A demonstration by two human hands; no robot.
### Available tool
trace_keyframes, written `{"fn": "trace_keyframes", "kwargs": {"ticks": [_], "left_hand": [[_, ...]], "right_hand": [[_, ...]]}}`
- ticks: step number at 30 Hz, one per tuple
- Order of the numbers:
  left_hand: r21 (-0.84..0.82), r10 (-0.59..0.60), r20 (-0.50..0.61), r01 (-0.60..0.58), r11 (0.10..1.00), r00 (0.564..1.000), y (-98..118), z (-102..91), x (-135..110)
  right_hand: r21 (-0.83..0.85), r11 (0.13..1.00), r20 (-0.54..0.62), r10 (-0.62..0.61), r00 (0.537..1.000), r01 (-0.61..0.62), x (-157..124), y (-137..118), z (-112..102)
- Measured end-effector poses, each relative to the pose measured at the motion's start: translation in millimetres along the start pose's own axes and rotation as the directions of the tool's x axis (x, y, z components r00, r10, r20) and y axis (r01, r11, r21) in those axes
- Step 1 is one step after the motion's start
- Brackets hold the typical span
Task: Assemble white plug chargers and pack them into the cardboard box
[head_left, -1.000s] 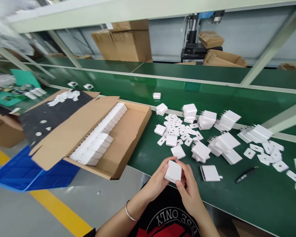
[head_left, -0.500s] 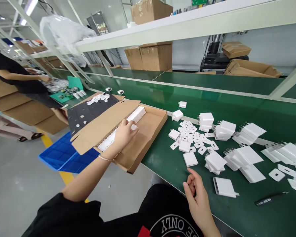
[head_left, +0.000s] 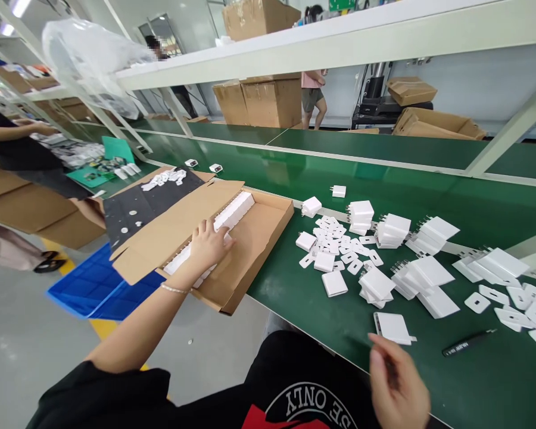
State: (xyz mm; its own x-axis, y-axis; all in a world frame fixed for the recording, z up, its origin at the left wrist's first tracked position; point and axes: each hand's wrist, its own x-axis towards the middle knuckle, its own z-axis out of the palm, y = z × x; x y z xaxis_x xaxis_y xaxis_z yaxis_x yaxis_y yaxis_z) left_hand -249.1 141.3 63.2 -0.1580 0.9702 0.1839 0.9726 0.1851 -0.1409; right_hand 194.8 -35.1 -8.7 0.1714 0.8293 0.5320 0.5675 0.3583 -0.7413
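Note:
My left hand (head_left: 211,243) reaches into a shallow cardboard box (head_left: 259,238) and lies palm down, fingers flat, on a row of white charger blocks (head_left: 232,211) packed along the box's left side. My right hand (head_left: 397,381) hovers at the near edge of the green belt. It is blurred, its fingers are loosely apart and it holds nothing. Its fingertips are just short of a flat white charger (head_left: 393,326) lying alone. Several stacks of white charger halves (head_left: 395,229) and small white plates (head_left: 339,241) are scattered on the belt beyond.
A black tool (head_left: 467,342) lies on the belt at right. A blue tray (head_left: 89,286) sits on the floor under the box's open flap. Another person's arm (head_left: 31,128) works at far left, someone stands behind the far belt, and cardboard boxes (head_left: 259,101) are stacked beyond.
A second ago both hands held one white charger at the belt edge. My left hand carried it into the box and now rests on the row; my right hand has moved right toward the lone charger.

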Motion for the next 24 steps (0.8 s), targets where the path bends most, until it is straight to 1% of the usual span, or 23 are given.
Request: {"fn": "trace_keyframes", "kwargs": {"ticks": [1,2,3,4,5,6,8,10,11,13,15,16,18,20,22,23,24], "left_hand": [[-0.005,0.022,-0.032,-0.022,1.000,0.999,9.5,-5.9,-7.6],[-0.016,0.055,-0.076,-0.057,0.998,0.996,21.5,-12.1,-17.1],[-0.037,0.110,-0.150,-0.116,0.992,0.983,35.9,-18.3,-28.1],[-0.067,0.176,-0.232,-0.196,0.978,0.957,52.1,-23.8,-39.8],[-0.102,0.239,-0.298,-0.280,0.955,0.924,69.6,-28.1,-51.3],[-0.141,0.301,-0.347,-0.367,0.920,0.888,87.6,-30.8,-61.6],[-0.202,0.405,-0.397,-0.509,0.837,0.824,122.4,-30.7,-75.0],[-0.241,0.478,-0.388,-0.587,0.773,0.788,152.6,-24.0,-76.3],[-0.258,0.513,-0.360,-0.612,0.748,0.779,165.2,-19.0,-72.7],[-0.315,0.586,-0.266,-0.644,0.697,0.765,185.6,-8.1,-60.0],[-0.386,0.649,-0.174,-0.657,0.647,0.741,200.1,1.2,-45.2],[-0.416,0.671,-0.145,-0.660,0.625,0.727,205.3,4.5,-38.7],[-0.458,0.696,-0.124,-0.663,0.592,0.707,211.9,8.1,-29.3],[-0.494,0.705,-0.125,-0.660,0.566,0.698,213.3,8.3,-25.1],[-0.537,0.688,-0.131,-0.634,0.556,0.714,210.0,7.2,-24.8],[-0.552,0.673,-0.135,-0.619,0.559,0.727,207.1,6.6,-25.6],[-0.583,0.646,-0.143,-0.591,0.557,0.750,203.7,6.4,-27.1]], "right_hand": [[-0.086,0.995,-0.122,0.036,0.992,-0.046,1.8,5.3,-15.1],[-0.162,0.977,-0.235,0.099,0.967,-0.139,5.3,11.5,-30.6],[-0.234,0.942,-0.318,0.159,0.935,-0.240,10.0,18.5,-45.8],[-0.328,0.887,-0.353,0.204,0.913,-0.325,15.5,26.1,-60.1],[-0.434,0.825,-0.339,0.223,0.914,-0.362,20.9,34.1,-73.1],[-0.537,0.770,-0.295,0.212,0.932,-0.345,25.8,42.4,-84.3],[-0.675,0.693,-0.220,0.139,0.966,-0.254,32.1,58.8,-101.8],[-0.740,0.649,-0.174,0.064,0.983,-0.174,33.9,73.4,-115.0],[-0.759,0.633,-0.161,0.044,0.986,-0.152,34.0,79.7,-121.1],[-0.787,0.599,-0.162,0.024,0.987,-0.144,35.0,89.6,-133.9],[-0.817,0.559,-0.159,0.013,0.987,-0.139,39.7,96.1,-146.5],[-0.832,0.539,-0.146,0.008,0.989,-0.127,43.9,98.2,-151.7],[-0.860,0.502,-0.102,0.009,0.995,-0.092,55.6,100.9,-157.8],[-0.878,0.474,-0.044,0.049,0.998,-0.062,70.4,103.2,-156.7],[-0.888,0.457,0.002,0.108,0.994,-0.048,86.0,106.6,-149.8],[-0.891,0.452,0.019,0.134,0.991,-0.044,93.4,108.9,-145.3],[-0.893,0.448,0.032,0.156,0.987,-0.042,100.4,111.7,-140.7]]}}
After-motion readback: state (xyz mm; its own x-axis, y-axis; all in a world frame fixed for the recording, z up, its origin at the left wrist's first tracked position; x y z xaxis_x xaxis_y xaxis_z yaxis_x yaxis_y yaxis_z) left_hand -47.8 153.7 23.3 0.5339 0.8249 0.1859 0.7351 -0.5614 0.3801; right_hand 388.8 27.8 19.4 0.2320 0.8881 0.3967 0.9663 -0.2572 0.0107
